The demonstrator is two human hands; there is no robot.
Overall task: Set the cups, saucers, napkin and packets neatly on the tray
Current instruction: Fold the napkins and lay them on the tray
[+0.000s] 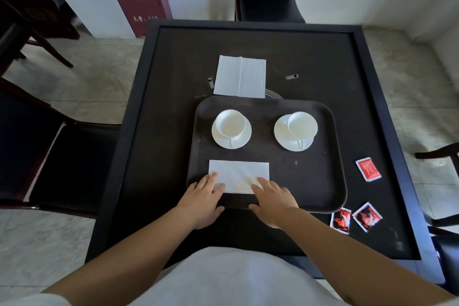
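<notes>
Your left hand [205, 195] and right hand [270, 199] both lie flat and open, fingers spread, pressing the near edge of the folded white paper napkin [239, 174] onto the dark rounded plastic tray [320, 181]. Neither hand grips anything; the fingertips only rest on the paper.

The napkin sits at the tray's near left. Toward the tray's far side stand two white ceramic cups on white saucers: the left cup [229, 123] roughly centred on its saucer [231, 131], the right cup [301, 124] shifted toward the far right rim of its saucer [293, 133]. A second, unfolded white napkin [239, 76] lies on the black table just beyond the tray. Three red packets are off the tray to its right: one [368, 169] beside the right rim, two [340, 220] [367, 216] near its front right corner.

Mind these risks: if you drag your palms back, the thin paper will likely skew or crease. The off-centre right cup could tip or clink if you jolt the tray. Reaching across for the far napkin, your forearm may brush the cups.
</notes>
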